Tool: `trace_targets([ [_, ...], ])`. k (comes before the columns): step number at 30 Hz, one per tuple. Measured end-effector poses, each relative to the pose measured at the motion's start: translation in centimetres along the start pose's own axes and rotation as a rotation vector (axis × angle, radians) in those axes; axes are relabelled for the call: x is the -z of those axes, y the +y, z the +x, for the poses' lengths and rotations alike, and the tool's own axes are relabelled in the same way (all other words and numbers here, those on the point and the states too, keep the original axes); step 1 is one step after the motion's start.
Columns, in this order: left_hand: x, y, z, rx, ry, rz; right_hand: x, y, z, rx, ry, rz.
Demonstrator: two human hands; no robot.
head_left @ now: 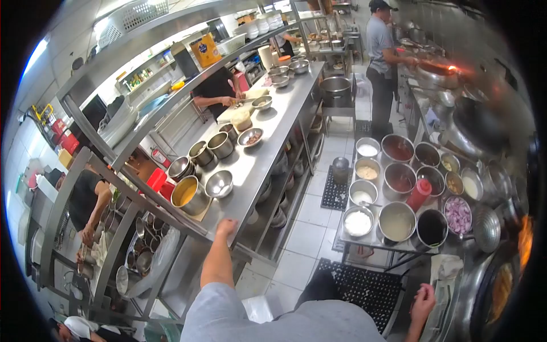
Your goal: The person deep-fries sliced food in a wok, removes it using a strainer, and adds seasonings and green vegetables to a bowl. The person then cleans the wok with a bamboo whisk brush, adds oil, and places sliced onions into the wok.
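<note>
The left grip (pixel 227 227) rests on the long desk (pixel 250 165); the right grip (pixel 423 302) hangs by a white cloth (pixel 447 267).

From where I stand, the long desk runs away from the left grip, which touches its near corner; those fingers are folded, and I can't tell if they hold anything. The smaller desk (pixel 373 241) is ahead of the right grip, crowded with pots: a big pot (pixel 399 239) has pale, cloudy stuff, a dark pot (pixel 422 241) has black stuff, and chopped purple onion (pixel 457 214) sits close by. On the long desk, an orange sauce pot (pixel 199 203) is ahead and left of the left grip, with a shiny bowl (pixel 219 183) beside it. The cloth is just ahead of the right grip, the nearer one; its fingers curl loosely around nothing I can see.
</note>
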State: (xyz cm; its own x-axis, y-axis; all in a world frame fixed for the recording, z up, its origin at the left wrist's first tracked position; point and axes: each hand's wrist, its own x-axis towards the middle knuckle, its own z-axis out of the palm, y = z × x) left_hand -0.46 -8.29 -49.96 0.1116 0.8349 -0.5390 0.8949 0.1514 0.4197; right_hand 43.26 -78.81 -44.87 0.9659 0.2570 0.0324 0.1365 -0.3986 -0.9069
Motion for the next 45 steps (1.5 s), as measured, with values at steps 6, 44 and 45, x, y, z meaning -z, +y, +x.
trace_targets([
  [6,1.8,4.9,3.5,0.074,0.370,-1.225,-7.5,-1.1,-1.7,0.041,-0.113,-0.118],
  [44,24.8,12.5,-13.9,-0.849,0.261,-0.930,-44.5,-22.3,7.4,0.576,-1.043,-0.580],
  [45,25.9,11.4,-16.9,-1.081,0.542,-0.769,-45.4,-23.3,7.3,0.569,-1.087,-0.591],
])
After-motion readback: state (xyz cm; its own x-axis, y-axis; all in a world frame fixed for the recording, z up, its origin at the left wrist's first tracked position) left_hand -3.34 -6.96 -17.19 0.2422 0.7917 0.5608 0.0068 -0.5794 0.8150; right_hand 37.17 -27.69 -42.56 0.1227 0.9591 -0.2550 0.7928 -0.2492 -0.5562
